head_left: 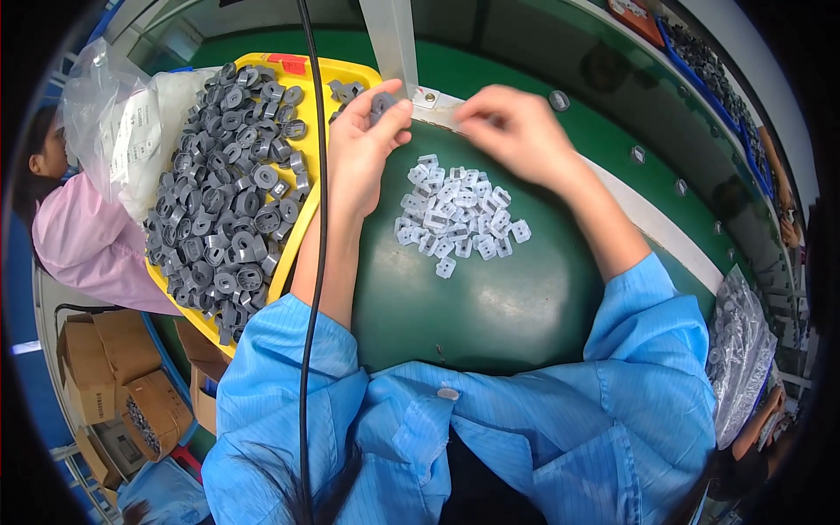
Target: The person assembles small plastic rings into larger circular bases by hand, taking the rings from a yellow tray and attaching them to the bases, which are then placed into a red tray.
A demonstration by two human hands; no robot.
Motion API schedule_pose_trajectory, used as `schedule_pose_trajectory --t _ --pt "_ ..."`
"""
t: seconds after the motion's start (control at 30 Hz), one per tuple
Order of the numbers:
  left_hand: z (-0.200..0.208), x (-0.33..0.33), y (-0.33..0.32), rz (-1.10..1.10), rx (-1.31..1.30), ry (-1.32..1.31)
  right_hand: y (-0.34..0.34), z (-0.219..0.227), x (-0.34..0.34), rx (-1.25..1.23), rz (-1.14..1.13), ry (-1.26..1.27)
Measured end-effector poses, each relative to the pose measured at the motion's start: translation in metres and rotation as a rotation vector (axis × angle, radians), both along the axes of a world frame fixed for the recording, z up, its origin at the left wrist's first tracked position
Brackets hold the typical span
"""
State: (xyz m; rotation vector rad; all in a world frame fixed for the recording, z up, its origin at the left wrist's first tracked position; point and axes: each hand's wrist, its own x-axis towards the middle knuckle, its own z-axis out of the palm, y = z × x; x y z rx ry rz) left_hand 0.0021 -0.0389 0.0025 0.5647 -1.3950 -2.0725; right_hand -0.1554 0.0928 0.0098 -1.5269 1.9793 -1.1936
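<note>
Beside the yellow tray's far right corner, my left hand (360, 149) is raised, its fingers and thumb closed on a grey plastic part (381, 106). Slightly apart from it, my right hand (518, 133) is held above the white rail, fingers pinched together and a little blurred; what they hold, if anything, I cannot make out. On the green table (411, 306) lies a loose pile of small translucent white plastic pieces (453, 210), below and between both hands. The yellow tray (302, 234) on the left is heaped with grey ring-shaped plastic parts (229, 188).
A black cable (317, 262) hangs down in front of the tray. Beyond the white rail (647, 223) runs a green belt (604, 131) with a few small pieces. Clear plastic bags (739, 350) lie at right. Cardboard boxes (109, 350) and a person in pink (92, 232) are at left.
</note>
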Motion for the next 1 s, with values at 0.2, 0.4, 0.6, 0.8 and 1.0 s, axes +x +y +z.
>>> schedule_pose_trajectory --t 0.2,0.4,0.6,0.8,1.0 --pt "-0.019 -0.007 0.004 0.1 -0.555 -0.145 -0.014 -0.004 0.014 0.081 0.306 0.379" --pt "-0.021 -0.007 0.009 0.132 -0.807 -0.241 0.001 -0.002 -0.005 -0.023 0.109 0.106" --pt "-0.027 -0.009 0.011 0.215 -0.639 -0.331 -0.005 -0.002 0.001 0.059 0.038 0.129" --pt "-0.041 -0.024 0.029 0.215 -0.441 -0.049 0.001 -0.018 0.014 -0.152 -0.005 0.475" --pt "-0.03 -0.035 0.038 0.052 -0.405 0.032 0.022 -0.008 -0.015 -0.048 -0.013 -0.53"
